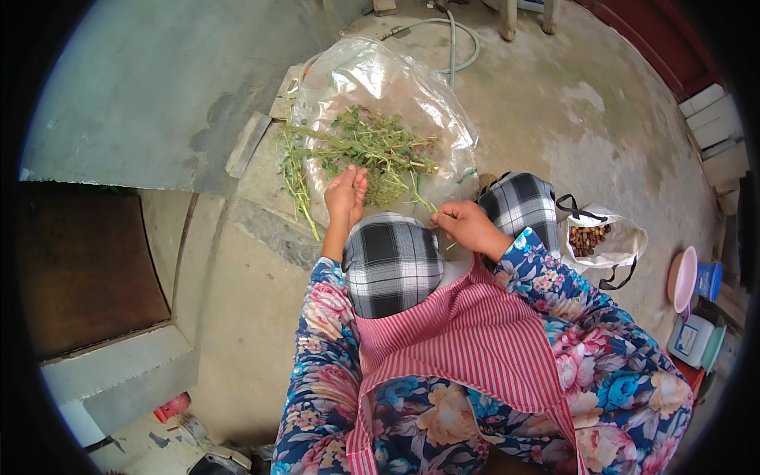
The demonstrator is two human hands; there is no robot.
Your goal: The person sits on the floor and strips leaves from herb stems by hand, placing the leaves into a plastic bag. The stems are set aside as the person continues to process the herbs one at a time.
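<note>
My right hand (pixel 466 224) is closed around the lower stems of a green leafy plant stalk (pixel 418 196) that reaches up toward the pile. Beside the near edge of the pile is my left hand (pixel 347 193), its fingers curled by the seed heads; whether they pinch any is unclear. A heap of cut green plants (pixel 380 142) lies on a large clear plastic sheet or bag (pixel 368 77) spread on the ground. Several longer stems (pixel 300 190) lie at its left edge. My knees, in checked cloth, are just below the hands.
A white bag (pixel 629 237) holding brown nuts or fruits stands right of my knee. A concrete block (pixel 248 144) lies left of the plastic. Behind it runs a coiled hose (pixel 475 44). A pink basin (pixel 683 279), a blue container (pixel 708 280) and a white jug (pixel 690 340) are at far right.
</note>
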